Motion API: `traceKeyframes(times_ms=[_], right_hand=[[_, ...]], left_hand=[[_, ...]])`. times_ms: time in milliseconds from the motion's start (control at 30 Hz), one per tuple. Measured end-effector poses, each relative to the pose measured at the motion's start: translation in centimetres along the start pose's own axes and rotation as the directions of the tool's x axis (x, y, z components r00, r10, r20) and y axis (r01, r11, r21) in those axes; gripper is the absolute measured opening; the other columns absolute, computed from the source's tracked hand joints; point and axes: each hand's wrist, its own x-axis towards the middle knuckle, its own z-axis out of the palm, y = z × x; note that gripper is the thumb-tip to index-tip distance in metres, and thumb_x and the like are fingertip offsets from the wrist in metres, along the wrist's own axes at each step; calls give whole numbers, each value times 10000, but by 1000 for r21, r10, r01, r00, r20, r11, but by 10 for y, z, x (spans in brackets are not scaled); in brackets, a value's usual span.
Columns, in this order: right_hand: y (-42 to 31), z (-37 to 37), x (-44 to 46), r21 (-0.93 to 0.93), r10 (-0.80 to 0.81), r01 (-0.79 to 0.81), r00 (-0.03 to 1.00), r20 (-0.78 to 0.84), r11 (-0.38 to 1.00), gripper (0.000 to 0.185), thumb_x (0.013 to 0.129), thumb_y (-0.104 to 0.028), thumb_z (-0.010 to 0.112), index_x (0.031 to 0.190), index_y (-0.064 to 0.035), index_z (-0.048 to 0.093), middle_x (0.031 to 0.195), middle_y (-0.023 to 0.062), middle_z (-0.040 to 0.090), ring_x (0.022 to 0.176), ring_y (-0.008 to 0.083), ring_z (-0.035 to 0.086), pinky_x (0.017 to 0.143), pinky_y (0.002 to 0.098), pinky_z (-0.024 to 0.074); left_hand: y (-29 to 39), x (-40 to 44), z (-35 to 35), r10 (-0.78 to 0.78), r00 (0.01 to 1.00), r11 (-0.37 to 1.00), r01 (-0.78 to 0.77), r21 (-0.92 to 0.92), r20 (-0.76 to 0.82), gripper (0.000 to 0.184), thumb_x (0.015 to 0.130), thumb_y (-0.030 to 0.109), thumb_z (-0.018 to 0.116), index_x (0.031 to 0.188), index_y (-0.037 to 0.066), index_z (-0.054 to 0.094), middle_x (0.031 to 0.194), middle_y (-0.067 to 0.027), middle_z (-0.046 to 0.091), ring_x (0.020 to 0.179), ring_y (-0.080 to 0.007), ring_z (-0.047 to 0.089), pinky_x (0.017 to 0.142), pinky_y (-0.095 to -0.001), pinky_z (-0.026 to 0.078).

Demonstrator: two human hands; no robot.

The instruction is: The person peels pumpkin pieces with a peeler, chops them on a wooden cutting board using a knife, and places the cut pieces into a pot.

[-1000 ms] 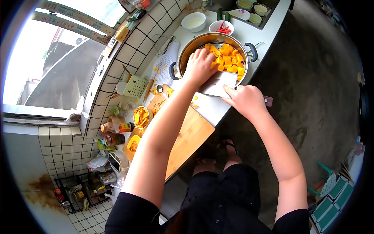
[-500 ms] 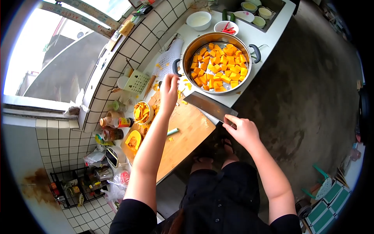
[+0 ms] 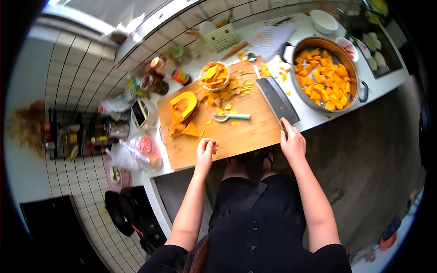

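My right hand grips the handle of a cleaver, whose broad blade rests at the right end of the wooden cutting board. Over the board's front edge, my left hand is loosely closed with nothing visible in it. Close to it are cut pumpkin wedges and a pumpkin half showing seeds. A light green peeler lies mid-board, among scattered peelings. Behind it stands a bowl of pumpkin peelings. Orange pumpkin chunks fill much of a steel pot on the right.
Jars and bottles line the wall on the left. A plastic bag sits by the board's left edge. Beyond the pot are a white bowl, a bowl of red chillies and a sink with small bowls.
My view has swung left. My left hand has drawn back from beside the pot to the board's front edge. The cleaver, still in my right hand, has come over the board's right end.
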Motion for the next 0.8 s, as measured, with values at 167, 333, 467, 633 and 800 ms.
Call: traceKeyframes(times_ms=[167, 333, 467, 633, 800], right_hand=[[4, 34, 10, -87, -80, 83, 996, 41, 993, 404, 838, -139, 595, 1240, -166, 565, 850, 133, 606, 800, 323, 612, 712, 420, 504], [0, 46, 14, -93, -65, 77, 990, 125, 993, 461, 839, -123, 605, 1288, -160, 504, 893, 158, 603, 836, 341, 607, 724, 434, 497], [7, 59, 17, -37, -45, 53, 981, 188, 998, 475, 835, -98, 592, 1292, -146, 472, 959, 193, 609, 889, 377, 595, 754, 445, 486], [1, 56, 20, -68, 13, 4, 970, 242, 998, 487, 824, -70, 581, 1286, -138, 442, 1013, 215, 606, 942, 401, 581, 780, 455, 477], [2, 56, 23, -42, 25, -15, 970, 243, 999, 482, 828, -80, 569, 1283, -144, 426, 1018, 219, 606, 942, 401, 585, 780, 454, 475]], left_hand=[[-11, -32, -32, -66, 978, 998, 63, -20, -197, 107, 950, 144, 490, 943, 46, 533, 849, -32, 587, 700, -71, 507, 631, -210, 426], [-22, -32, -57, -131, 894, 989, 149, 9, -427, 202, 907, 170, 585, 1013, 18, 503, 871, -55, 584, 718, -103, 536, 668, -235, 464], [-55, 3, -68, -8, 838, 954, 169, 246, -545, 432, 831, 260, 684, 1098, -5, 473, 1026, -126, 551, 841, -177, 557, 761, -298, 480], [-67, 60, -59, 115, 696, 800, 359, 481, -709, 727, 694, 400, 777, 1192, -14, 449, 1157, -208, 510, 1091, -304, 503, 950, -391, 407], [-44, 82, -41, 45, 630, 755, 487, 439, -776, 670, 657, 326, 771, 1151, 9, 448, 1168, -221, 498, 1155, -369, 437, 998, -435, 349]])
